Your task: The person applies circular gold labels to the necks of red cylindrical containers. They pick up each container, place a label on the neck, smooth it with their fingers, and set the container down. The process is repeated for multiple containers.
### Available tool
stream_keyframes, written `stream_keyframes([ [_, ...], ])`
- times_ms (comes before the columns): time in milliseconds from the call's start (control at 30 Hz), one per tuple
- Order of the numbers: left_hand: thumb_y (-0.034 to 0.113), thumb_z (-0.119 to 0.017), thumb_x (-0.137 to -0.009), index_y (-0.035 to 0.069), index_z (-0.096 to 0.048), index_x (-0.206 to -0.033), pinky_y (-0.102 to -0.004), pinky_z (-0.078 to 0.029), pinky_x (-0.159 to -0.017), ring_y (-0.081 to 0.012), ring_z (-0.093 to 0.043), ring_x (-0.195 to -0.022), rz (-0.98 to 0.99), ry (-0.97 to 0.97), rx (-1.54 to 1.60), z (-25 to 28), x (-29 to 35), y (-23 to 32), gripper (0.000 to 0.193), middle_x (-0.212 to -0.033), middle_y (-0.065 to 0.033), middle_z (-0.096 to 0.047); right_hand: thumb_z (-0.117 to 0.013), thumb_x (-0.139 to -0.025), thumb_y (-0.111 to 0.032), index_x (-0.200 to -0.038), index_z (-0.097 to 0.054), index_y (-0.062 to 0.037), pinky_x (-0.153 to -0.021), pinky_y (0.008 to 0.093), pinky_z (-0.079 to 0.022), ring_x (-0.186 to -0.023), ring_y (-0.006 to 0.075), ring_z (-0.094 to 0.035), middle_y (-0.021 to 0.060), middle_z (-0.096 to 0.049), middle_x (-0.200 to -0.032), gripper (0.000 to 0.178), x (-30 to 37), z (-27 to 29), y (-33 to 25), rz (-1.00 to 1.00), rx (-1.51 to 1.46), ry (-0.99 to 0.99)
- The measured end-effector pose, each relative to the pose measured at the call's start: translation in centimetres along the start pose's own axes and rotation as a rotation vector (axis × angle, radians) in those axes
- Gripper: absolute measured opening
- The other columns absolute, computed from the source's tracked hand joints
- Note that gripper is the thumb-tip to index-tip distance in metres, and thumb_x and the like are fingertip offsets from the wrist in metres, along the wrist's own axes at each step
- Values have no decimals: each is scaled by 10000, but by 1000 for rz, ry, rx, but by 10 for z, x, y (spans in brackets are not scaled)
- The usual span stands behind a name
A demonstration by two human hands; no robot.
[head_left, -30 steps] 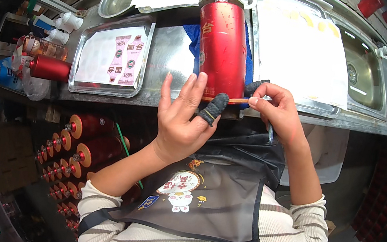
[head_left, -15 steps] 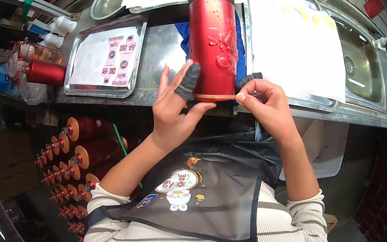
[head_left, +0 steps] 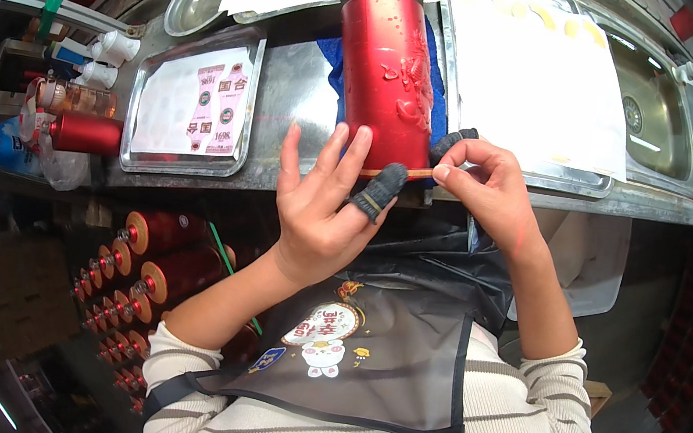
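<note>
The red bottle (head_left: pixel 379 79) lies on a blue cloth (head_left: pixel 333 57) on the metal counter (head_left: pixel 289 89). The left hand (head_left: pixel 316 223) holds its bare fingers apart, one dark-covered finger against the bottle's base. The right hand (head_left: pixel 492 199) has thumb and finger pinched on the thin band (head_left: pixel 420 174) there.

1. A red bottle (head_left: pixel 383 80) lies on a blue cloth (head_left: pixel 438 79).
2. The left hand (head_left: pixel 319 222) touches the bottle's base with a dark-covered finger, other fingers spread.
3. The right hand (head_left: pixel 492 188) pinches a thin orange band (head_left: pixel 417 173) at the bottle's base.
4. Left of the bottle sits a metal tray (head_left: pixel 180 169) holding printed labels (head_left: pixel 229 102).
5. Well right of it is a sink (head_left: pixel 668 120).
</note>
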State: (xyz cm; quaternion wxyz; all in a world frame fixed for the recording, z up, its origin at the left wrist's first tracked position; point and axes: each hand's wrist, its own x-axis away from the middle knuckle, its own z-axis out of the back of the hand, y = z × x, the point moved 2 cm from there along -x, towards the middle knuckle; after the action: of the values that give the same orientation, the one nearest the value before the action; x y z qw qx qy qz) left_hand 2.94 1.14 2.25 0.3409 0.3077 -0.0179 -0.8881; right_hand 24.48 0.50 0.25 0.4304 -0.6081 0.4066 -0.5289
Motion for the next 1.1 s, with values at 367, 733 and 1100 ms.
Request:
stream_keyframes([
  [367, 160, -872, -688, -21, -672, -1179, -617, -285, -1117, -375, -574, -1257, 252, 134, 280, -15, -2, -16, 560, -1360, -208, -589, -690, -895, -108, -887, -657, -9, -623, 190, -446, -692, 24, -560, -11, -628, -800, 105, 3, -4, 4, -7, -28, 10],
  [733, 130, -852, -722, -22, -710, -1041, -640, -273, -1100, -398, -612, -1195, 100, 59, 93, -3, 25, -15, 381, -1359, -230, -582, -692, -873, -102, -829, -627, -33, -569, 159, -366, -646, -4, -476, -52, -568, -753, 105, 3, -6, 3, 0, -101, 28],
  [1100, 143, -715, -716, 84, -723, -879, -708, -246, -1072, -432, -577, -1214, -178, -26, -99, -3, -32, 8, 173, -1316, -162, -626, -686, -876, -109, -834, -635, -37, -544, 179, -365, -619, 7, -482, -47, -580, -742, 97, 3, -7, 3, -26, -114, 38],
])
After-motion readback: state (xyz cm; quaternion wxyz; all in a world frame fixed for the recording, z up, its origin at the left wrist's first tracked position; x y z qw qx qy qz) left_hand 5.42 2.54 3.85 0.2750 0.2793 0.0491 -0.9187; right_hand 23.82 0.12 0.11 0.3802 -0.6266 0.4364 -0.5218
